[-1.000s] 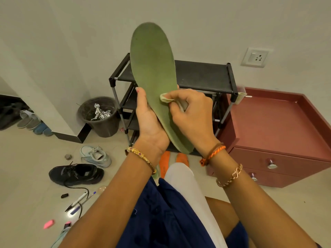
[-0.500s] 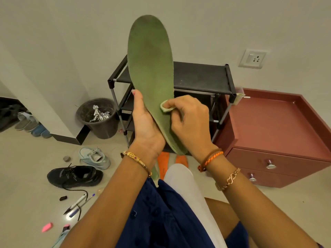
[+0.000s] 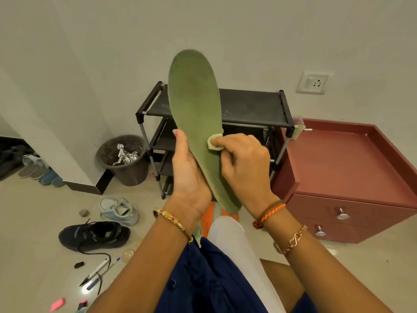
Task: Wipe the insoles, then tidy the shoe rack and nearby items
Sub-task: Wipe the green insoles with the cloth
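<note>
Left hand (image 3: 191,177) grips the green insole (image 3: 198,123) near its heel, holding it upright with the toe end raised; right hand (image 3: 246,163) pinches a small pale cloth (image 3: 213,144) pressed against the insole's face. Behind both hands stands the black shoe rack (image 3: 252,107). Left of the hands: bin (image 3: 126,161), pale sneaker (image 3: 119,210), black shoe (image 3: 94,236). Right: red drawer unit (image 3: 352,177).

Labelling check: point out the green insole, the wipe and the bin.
green insole (image 3: 194,96): head view, middle of its upper half.
wipe (image 3: 212,144): head view, pale folded edge by the right hand's fingers.
bin (image 3: 133,175): head view, front of its dark wall.
</note>
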